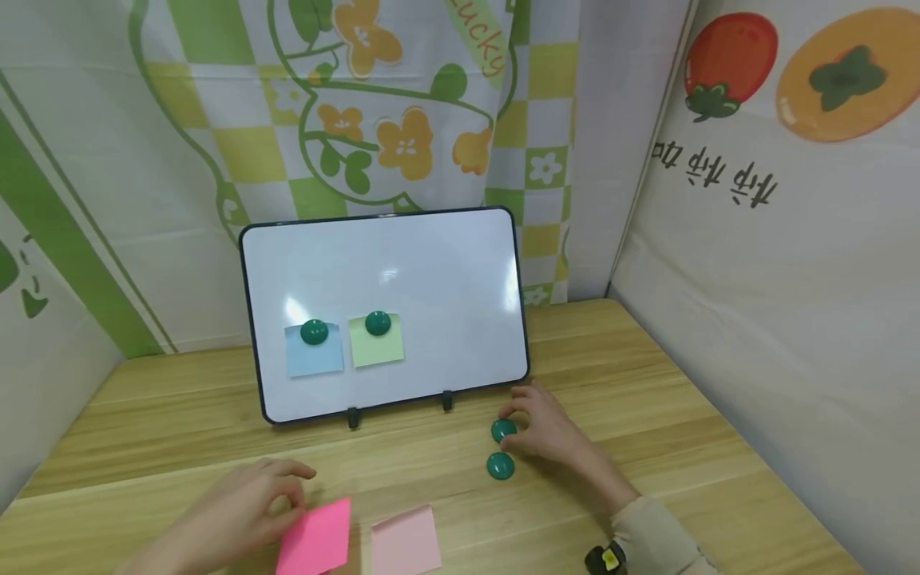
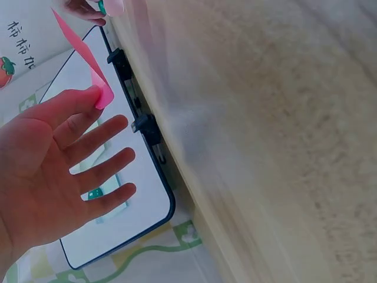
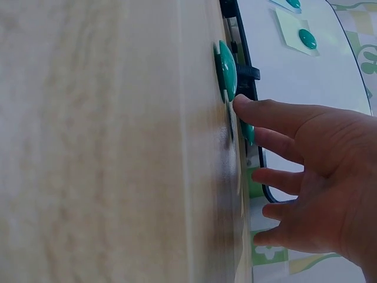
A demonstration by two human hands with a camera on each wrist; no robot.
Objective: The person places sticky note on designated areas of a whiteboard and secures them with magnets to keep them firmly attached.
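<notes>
My left hand pinches a bright pink sticky note between thumb and index finger; the other fingers are spread in the left wrist view. At the right, the thumb and index finger of my right hand grip the edges of a round green magnet on the table. A second green magnet lies just nearer, apart from the fingers. Flat on the table beside the bright note is a pale pink sticky note, its upper edge curled.
A black-framed whiteboard leans on small black feet at the back. Green magnets hold a blue note and a light green note on its lower left. Patterned curtains hang behind the wooden table.
</notes>
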